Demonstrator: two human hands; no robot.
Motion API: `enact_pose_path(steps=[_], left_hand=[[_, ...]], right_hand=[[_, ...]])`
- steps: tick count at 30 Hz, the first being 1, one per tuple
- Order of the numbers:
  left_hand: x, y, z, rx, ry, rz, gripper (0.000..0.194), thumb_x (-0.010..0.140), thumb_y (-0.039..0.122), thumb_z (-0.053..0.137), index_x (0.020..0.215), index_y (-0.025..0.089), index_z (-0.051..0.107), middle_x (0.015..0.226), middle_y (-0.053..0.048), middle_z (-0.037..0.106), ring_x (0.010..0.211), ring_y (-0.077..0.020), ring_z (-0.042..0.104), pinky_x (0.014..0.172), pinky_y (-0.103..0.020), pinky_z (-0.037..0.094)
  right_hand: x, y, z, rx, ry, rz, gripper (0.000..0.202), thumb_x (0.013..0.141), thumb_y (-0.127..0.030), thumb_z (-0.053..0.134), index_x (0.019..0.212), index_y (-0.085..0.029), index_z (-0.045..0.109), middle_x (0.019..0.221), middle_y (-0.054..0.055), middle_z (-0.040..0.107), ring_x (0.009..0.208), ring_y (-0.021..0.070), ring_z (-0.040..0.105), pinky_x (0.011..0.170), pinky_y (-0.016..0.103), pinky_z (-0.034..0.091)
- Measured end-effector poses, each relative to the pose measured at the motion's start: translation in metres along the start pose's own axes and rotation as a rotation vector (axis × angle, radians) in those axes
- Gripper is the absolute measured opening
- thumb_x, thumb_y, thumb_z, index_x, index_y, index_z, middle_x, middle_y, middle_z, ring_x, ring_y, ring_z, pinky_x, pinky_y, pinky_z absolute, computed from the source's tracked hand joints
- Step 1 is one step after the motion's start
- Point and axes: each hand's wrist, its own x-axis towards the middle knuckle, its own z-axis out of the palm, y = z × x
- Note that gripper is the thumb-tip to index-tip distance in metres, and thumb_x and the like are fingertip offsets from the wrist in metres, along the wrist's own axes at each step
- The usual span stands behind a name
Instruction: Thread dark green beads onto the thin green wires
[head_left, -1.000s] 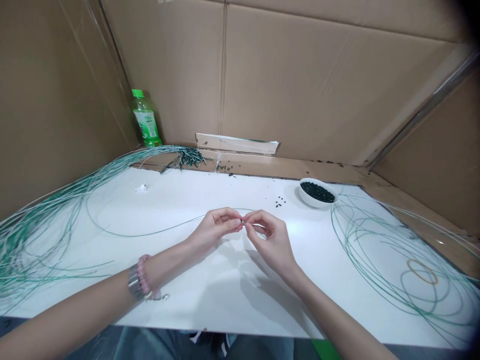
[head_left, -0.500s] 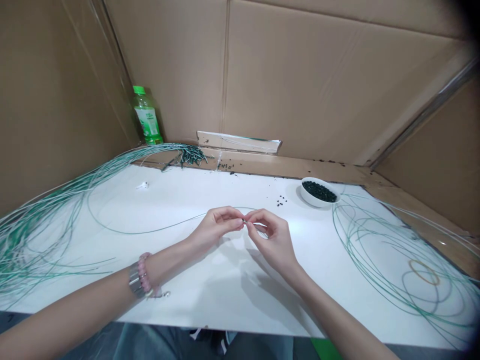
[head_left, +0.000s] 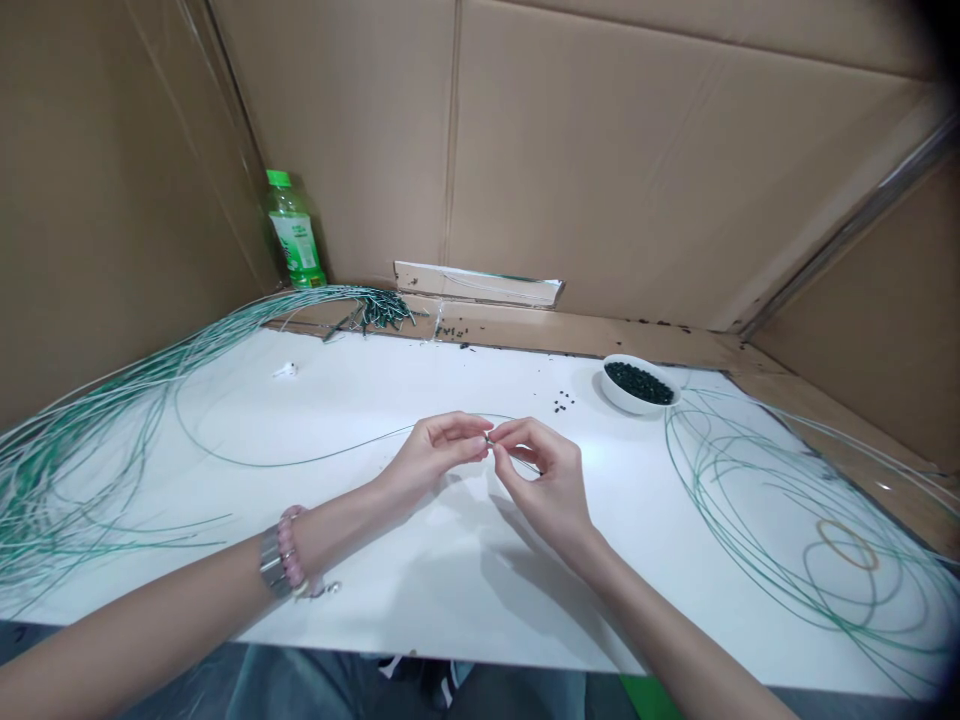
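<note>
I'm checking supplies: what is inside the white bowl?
The white bowl holds many small dark pieces. Only the uppermost ones show; they cover the bowl's bottom, so anything lying beneath them cannot be seen.

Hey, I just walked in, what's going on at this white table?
A person's left hand and right hand meet above the table, fingertips pinching a tiny piece, too small to make out. A thin green wire curves leftward from behind the left hand. A white bowl of dark pieces stands beyond the right hand, and more wires lie at both sides.
</note>
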Motion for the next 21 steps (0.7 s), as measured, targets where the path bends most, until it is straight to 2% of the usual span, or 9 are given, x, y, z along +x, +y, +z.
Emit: enact_pose_path(steps=[9,15,21], left_hand=[[-0.0015,-0.0029,0.0028,-0.062,0.010,-0.023,0.013,0.066,0.024,0.077,0.075,0.019,0.069,0.074,0.002,0.068,0.073,-0.0076,0.061,0.074,-0.019,0.046],[-0.0017,0.0019,0.0013,0.104,0.016,0.027,0.012,0.066,0.022,0.076,0.073,0.016,0.069,0.073,0.000,0.069,0.070,-0.0090,0.062,0.070,-0.019,0.048],[-0.0021,0.0059,0.0030,0.193,0.019,0.101,0.013,0.069,0.025,0.073,0.070,0.014,0.066,0.067,0.000,0.065,0.067,-0.0102,0.061,0.067,-0.020,0.048]], right_hand=[[0.0004,-0.0008,-0.0001,-0.033,-0.009,0.026,0.008,0.077,-0.017,0.059,0.069,-0.018,0.059,0.082,0.004,0.065,0.078,0.0139,0.062,0.066,0.025,0.055],[0.0058,-0.0009,-0.0029,0.122,-0.063,0.238,0.014,0.078,-0.026,0.061,0.069,-0.017,0.062,0.077,0.004,0.066,0.071,0.0140,0.063,0.060,0.023,0.052],[0.0072,-0.0002,-0.0026,0.184,-0.089,0.263,0.015,0.077,-0.027,0.064,0.067,-0.016,0.062,0.073,0.004,0.065,0.071,0.0141,0.062,0.059,0.022,0.051]])
